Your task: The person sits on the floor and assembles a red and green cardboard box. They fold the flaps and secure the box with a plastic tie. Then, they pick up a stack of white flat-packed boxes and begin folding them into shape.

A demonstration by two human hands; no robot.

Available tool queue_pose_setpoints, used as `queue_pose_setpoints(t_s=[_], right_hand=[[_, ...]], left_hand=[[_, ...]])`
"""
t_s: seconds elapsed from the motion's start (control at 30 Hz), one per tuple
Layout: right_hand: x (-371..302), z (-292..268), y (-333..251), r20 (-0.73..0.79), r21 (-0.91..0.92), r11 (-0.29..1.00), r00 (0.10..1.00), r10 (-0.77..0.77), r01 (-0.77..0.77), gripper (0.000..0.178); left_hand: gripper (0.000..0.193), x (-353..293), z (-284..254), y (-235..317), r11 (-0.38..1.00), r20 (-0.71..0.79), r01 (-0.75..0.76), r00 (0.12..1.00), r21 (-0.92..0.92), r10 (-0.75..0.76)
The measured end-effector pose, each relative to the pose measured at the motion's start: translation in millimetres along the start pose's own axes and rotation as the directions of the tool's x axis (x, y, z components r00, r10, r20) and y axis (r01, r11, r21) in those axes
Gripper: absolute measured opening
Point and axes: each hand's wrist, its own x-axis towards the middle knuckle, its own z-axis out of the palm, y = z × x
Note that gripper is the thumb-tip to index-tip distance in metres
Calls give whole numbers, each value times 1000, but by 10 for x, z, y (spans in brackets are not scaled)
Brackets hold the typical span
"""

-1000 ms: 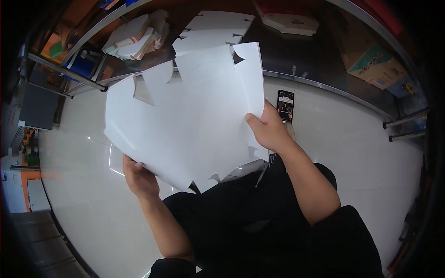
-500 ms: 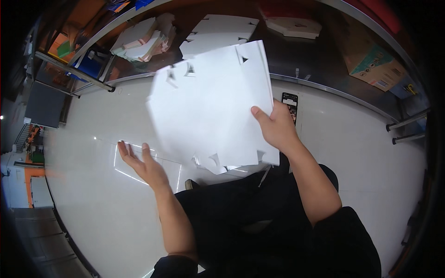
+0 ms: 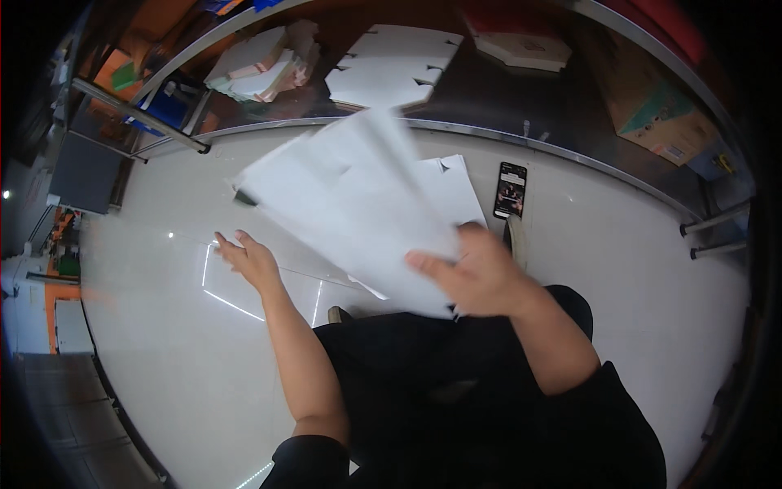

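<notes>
My right hand grips the near right edge of a white cut cardboard sheet, with the thumb on top. The sheet is tilted and smeared by motion, so I cannot tell whether it is one layer or more. Partly hidden beneath it is another white notched sheet; whether that one rests on the floor or is held too, I cannot tell. To the left, my left hand is open over the floor, fingers apart, touching nothing.
A phone with a lit screen lies on the glossy pale floor. On the low metal shelf ahead are a white notched sheet, a stack of cut sheets, a flat red-and-white box and a brown carton.
My right hand has swung the white sheet leftward and lower, turning it. The notched sheet beneath and the whole phone now show. My left hand has shifted slightly up, still apart from the sheet.
</notes>
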Motion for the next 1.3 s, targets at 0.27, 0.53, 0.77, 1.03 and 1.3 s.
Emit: queue_pose_setpoints(t_s=[0.27,0.53,0.77,1.03,1.3], right_hand=[[50,-579,327,-100,189,950,957,271,-249,30],[91,-520,354,-90,108,951,950,299,-290,30],[116,-437,376,-62,47,954,952,300,-298,31],[87,-410,413,64,-205,939,953,296,-278,37],[121,-396,421,126,-90,926,918,375,-366,41]], left_hand=[[55,-479,-244,727,758,334,149,938,-635,95],[79,-507,-355,733,897,288,91,957,-432,42],[99,-518,-321,744,856,-60,-259,964,-448,260],[66,-571,-589,835,724,217,-439,756,-531,618],[35,-653,-601,859,841,380,-191,826,-506,416]])
